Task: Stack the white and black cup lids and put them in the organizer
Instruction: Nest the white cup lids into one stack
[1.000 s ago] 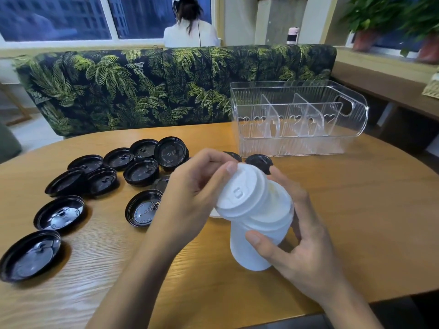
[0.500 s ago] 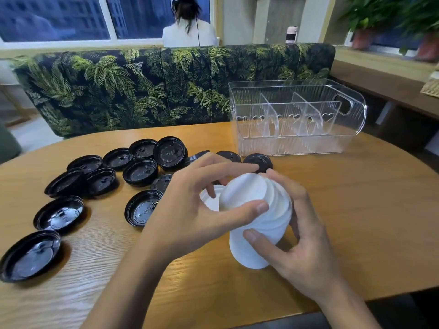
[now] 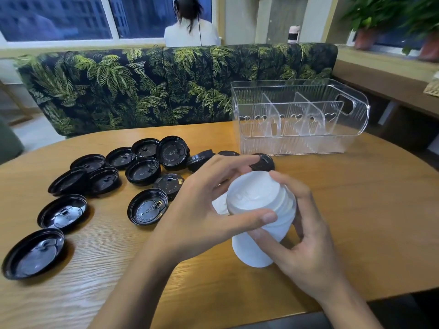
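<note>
A stack of white cup lids [image 3: 259, 219] stands tilted in front of me over the wooden table [image 3: 356, 210]. My right hand [image 3: 306, 245] grips the stack from the right side and below. My left hand [image 3: 209, 210] pinches the top white lid at its rim, thumb in front and fingers behind. One more white lid [image 3: 219, 206] lies on the table behind my left hand, mostly hidden. Several black lids [image 3: 147, 206] lie scattered to the left, most of them upside down. The clear plastic organizer [image 3: 356, 110] with dividers stands at the back right.
A sofa with a palm-leaf print [image 3: 142, 86] runs along the table's far edge. A person [image 3: 190, 27] sits behind it, facing away. A wooden ledge [image 3: 392, 84] with potted plants is at the right.
My left hand has pressed a white lid down onto the top of the stack and shifted its grip to the rim. The stack has tipped slightly; the right hand holds as before.
</note>
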`<state>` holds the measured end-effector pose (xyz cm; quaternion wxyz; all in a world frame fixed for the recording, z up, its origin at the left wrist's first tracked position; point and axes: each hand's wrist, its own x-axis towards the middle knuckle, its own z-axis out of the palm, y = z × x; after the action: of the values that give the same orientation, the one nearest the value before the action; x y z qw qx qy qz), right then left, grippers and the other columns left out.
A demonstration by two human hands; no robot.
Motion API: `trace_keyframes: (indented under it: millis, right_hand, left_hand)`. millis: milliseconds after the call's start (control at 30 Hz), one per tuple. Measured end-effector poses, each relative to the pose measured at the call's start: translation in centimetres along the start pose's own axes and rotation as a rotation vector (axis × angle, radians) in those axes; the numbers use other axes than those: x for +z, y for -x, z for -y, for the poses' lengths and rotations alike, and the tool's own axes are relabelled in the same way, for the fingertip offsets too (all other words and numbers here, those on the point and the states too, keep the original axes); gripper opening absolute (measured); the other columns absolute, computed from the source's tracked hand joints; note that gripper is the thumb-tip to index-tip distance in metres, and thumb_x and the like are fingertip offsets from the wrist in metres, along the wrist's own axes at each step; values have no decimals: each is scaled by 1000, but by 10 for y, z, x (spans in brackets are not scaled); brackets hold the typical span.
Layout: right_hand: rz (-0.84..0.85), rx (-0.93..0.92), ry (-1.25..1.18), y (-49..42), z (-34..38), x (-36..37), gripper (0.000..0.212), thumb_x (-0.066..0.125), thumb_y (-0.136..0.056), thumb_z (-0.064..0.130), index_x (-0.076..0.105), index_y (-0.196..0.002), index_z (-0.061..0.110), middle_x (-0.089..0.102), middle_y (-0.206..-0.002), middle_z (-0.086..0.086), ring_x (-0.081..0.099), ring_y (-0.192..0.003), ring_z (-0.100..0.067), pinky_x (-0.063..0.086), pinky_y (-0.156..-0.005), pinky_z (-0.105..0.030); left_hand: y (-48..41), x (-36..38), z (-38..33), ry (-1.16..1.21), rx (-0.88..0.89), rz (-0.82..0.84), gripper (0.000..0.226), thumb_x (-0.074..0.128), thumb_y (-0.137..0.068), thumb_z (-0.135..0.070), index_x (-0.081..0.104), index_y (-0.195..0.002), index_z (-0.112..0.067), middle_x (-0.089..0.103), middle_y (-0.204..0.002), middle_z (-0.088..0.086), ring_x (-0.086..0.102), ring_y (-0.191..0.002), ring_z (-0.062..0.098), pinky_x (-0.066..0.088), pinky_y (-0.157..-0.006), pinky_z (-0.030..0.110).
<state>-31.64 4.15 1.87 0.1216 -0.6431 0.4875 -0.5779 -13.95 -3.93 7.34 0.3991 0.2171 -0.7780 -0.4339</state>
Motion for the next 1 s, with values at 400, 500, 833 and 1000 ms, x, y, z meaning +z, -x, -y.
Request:
trace_keyframes:
  millis: [400, 500, 833, 1000]
  right_hand:
    - [-4, 30, -77, 0, 7, 2, 78, 72, -86, 60, 32, -152, 51, 52, -141, 22, 61, -123, -14, 53, -91, -17]
    - [10, 32, -57, 0, 6, 0, 75, 73, -86, 60, 36, -151, 48, 54, -143, 15, 60, -126, -19, 53, -93, -21]
    - [12, 21, -19, 2, 1, -1, 70, 78, -83, 45, 45, -145, 41, 57, -143, 5, 60, -127, -26, 55, -96, -41]
    - [12, -5, -6, 1, 1, 0, 61, 74, -88, 56, 47, -140, 41, 56, -145, 7, 59, -130, -24, 55, -96, -35]
  left_hand:
    - [0, -1, -2, 7, -32, 39, 73, 88, -81, 0, 58, -145, -19, 67, -139, -2, 57, -140, 23, 46, -117, 43]
    - [0, -2, 1, 19, -28, 63, 74, 83, -83, 7, 56, -146, -17, 67, -137, 1, 57, -139, 26, 45, -117, 42]
    - [2, -4, 1, 55, -61, 103, 74, 84, -82, -5, 55, -147, -23, 66, -138, 0, 57, -139, 25, 46, -115, 48]
    - [2, 0, 7, 77, -67, 55, 71, 90, -79, -16, 60, -142, -24, 69, -135, -3, 60, -136, 20, 50, -113, 40]
